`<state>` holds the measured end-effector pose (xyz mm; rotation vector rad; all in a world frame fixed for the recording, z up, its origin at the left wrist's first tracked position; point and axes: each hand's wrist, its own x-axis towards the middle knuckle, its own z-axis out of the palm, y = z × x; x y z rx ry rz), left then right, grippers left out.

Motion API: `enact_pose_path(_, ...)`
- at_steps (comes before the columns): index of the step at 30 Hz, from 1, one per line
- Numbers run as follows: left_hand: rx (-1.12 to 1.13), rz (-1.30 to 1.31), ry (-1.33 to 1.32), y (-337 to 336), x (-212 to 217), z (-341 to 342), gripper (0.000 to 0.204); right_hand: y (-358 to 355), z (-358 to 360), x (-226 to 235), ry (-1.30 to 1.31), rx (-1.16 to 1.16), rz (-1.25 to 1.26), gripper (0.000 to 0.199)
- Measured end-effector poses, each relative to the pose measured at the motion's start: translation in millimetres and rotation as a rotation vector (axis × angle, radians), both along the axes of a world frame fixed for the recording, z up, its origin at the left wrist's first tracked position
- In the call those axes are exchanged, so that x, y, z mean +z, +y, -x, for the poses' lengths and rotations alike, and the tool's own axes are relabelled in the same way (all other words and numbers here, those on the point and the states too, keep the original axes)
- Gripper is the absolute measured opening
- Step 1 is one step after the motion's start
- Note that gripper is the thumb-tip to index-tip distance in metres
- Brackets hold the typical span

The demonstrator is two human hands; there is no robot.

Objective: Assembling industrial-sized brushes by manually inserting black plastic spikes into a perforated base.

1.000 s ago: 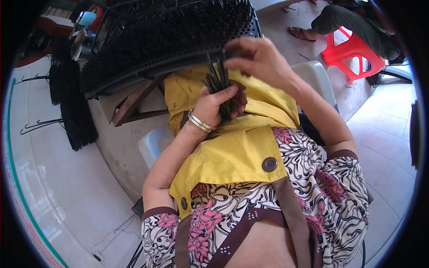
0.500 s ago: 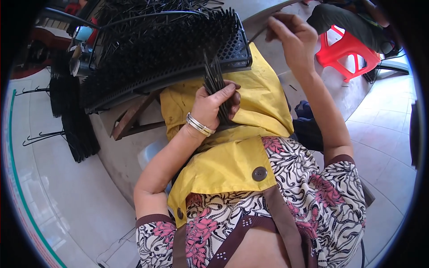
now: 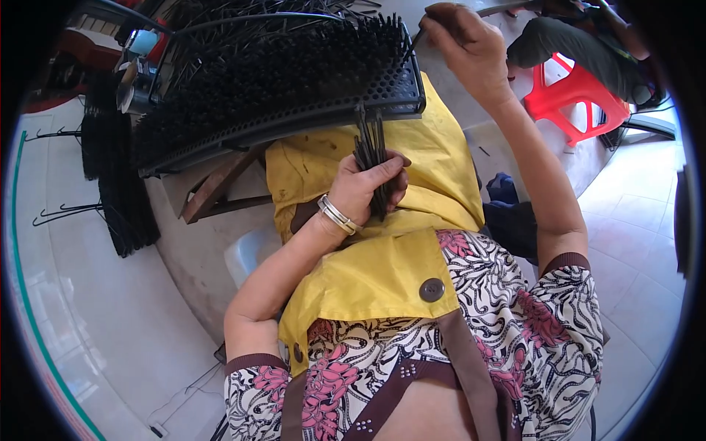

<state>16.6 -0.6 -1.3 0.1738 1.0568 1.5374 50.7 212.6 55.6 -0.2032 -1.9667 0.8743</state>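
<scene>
Over yellow apron (image 3: 382,272), L hand (image 3: 368,192) grips black stick bundle (image 3: 371,158); R hand (image 3: 463,40) pinches one stick (image 3: 412,50).

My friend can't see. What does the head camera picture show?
Seen from above, a person's left hand grips a bundle of thin black sticks over a yellow apron. The raised right hand pinches one stick at the corner of a black board full of upright black sticks.

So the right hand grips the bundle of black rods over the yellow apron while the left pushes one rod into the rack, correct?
Not quite: the hands are swapped. In the head view the left hand grips the bundle over the yellow apron, while the right hand holds one rod at the rack.
</scene>
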Motion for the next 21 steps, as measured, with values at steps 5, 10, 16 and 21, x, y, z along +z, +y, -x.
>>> enact_pose_path(5, 0.010, 0.004, -0.017, 0, 3, 0, 0.014, 15, -2, -19, -0.124, -0.102, 0.044, 0.015)
enact_pose_path(10, 0.006, -0.011, -0.021, -2, -1, 0, 0.014, 13, 9, -28, -0.174, -0.010, -0.252, 0.014)
enact_pose_path(16, -0.029, -0.025, 0.020, -3, -1, 1, 0.018, 4, 10, -33, -0.502, -0.169, -0.564, 0.019)
enact_pose_path(21, -0.044, -0.077, -0.019, -4, 0, 2, 0.014, -39, -24, -14, -0.535, 0.162, 0.168, 0.025)
